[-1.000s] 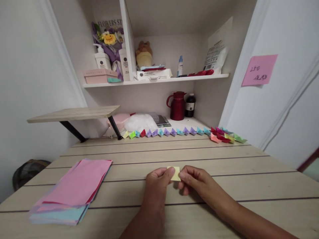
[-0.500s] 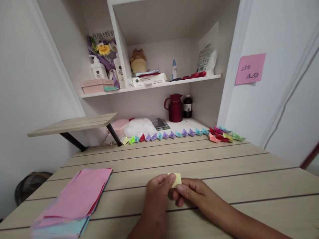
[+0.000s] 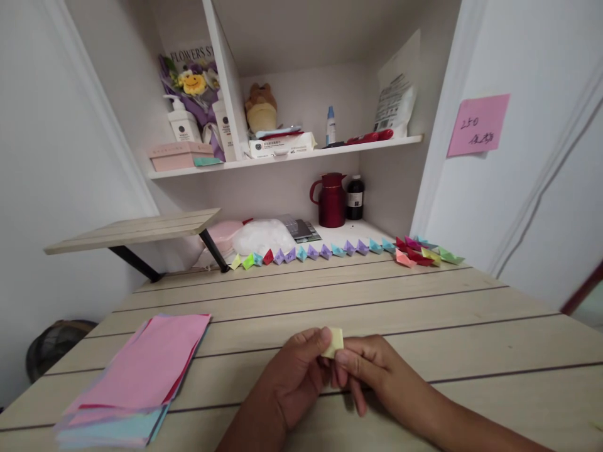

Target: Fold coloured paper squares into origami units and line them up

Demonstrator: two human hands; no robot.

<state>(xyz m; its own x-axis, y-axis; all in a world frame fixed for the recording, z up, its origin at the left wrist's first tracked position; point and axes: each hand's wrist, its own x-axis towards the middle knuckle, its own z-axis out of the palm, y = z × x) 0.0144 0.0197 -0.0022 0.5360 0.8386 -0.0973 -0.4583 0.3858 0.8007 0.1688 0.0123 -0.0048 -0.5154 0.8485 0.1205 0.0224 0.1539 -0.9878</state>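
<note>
A small folded piece of pale yellow paper [image 3: 335,342] is pinched between both hands just above the wooden table [image 3: 424,326]. My left hand [image 3: 294,380] grips its left side with thumb and fingers closed. My right hand [image 3: 370,370] holds its right side, fingers curled under it. A stack of coloured paper sheets [image 3: 136,376], pink on top, lies at the front left of the table. A row of small folded paper boats [image 3: 311,253] in several colours lines the table's far edge, ending in a loose heap [image 3: 424,256] at the right.
A raised wooden shelf board [image 3: 134,229] on black legs stands at the back left. Behind the boats are a red jug [image 3: 331,199], a dark bottle [image 3: 355,198] and a white bag [image 3: 264,237]. A pink note [image 3: 478,125] sticks to the right wall.
Both hands have drawn slightly nearer to me and lower in view, still holding the yellow paper. The right fingers have curled further under it. The camera view shifted a little.
</note>
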